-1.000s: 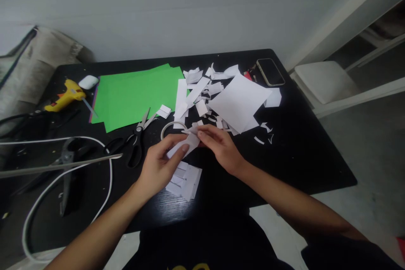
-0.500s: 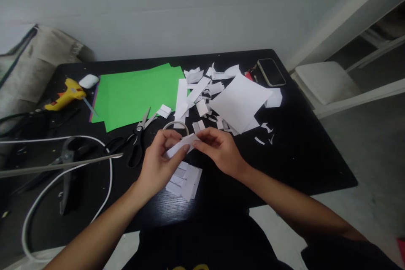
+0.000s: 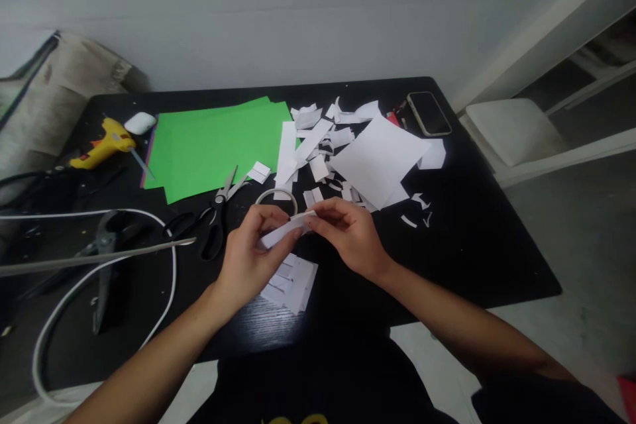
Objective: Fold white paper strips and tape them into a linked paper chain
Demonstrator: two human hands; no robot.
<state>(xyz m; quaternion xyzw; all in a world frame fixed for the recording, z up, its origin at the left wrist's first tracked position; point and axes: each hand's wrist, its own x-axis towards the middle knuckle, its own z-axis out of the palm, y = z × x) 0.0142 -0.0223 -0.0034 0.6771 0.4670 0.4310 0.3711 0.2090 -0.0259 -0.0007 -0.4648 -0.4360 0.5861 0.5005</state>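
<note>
A small folded strip of white paper is held between both hands above the black table. My left hand grips its left part, thumb in front and fingers behind. My right hand pinches its right end between thumb and fingers. Below the strip lies a small stack of white paper pieces, partly covered by my left hand. Just behind my hands is a roll of tape, seen as a pale ring. Black-handled scissors lie with blades parted to the left of my left hand.
Green paper sheets lie at the back left, near a yellow glue gun and a white case. White paper scraps and a large white sheet spread behind my hands. A phone rests back right. White cable loops at left.
The paper strip has tilted, its right end turning so that less of its face shows. Both hands stay in nearly the same place, still holding it.
</note>
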